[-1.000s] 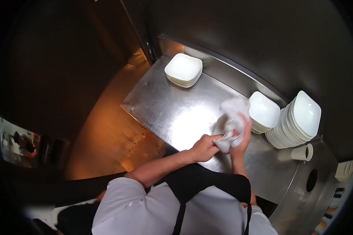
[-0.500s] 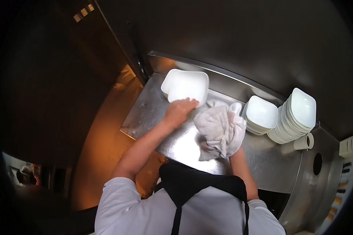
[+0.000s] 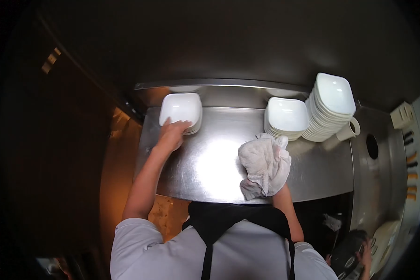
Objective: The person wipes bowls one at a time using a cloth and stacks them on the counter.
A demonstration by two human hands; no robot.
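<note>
My left hand (image 3: 172, 134) is at the front rim of the top white bowl (image 3: 182, 107) on the left stack, thumb and fingers apart, fingertips touching the rim. The squarish bowls there sit nested and upright. My right hand is wrapped in a crumpled whitish cloth (image 3: 261, 161) and grips it over the front right of the steel counter (image 3: 219, 144). Most of that hand's fingers are hidden by the cloth. Just behind the cloth stands a second bowl stack (image 3: 287, 116).
A tall, leaning stack of white dishes (image 3: 333, 100) stands at the back right, with a white cup (image 3: 349, 129) lying beside it. The steel surface at far right has a dark round hole (image 3: 372, 146). At lower right, another person's hand (image 3: 366, 255) is near a dark round object.
My view has turned, levelling the counter. The upper bowl on the left stack, skewed earlier under my left hand, now sits in line with it. The cloth stays in my right hand.
</note>
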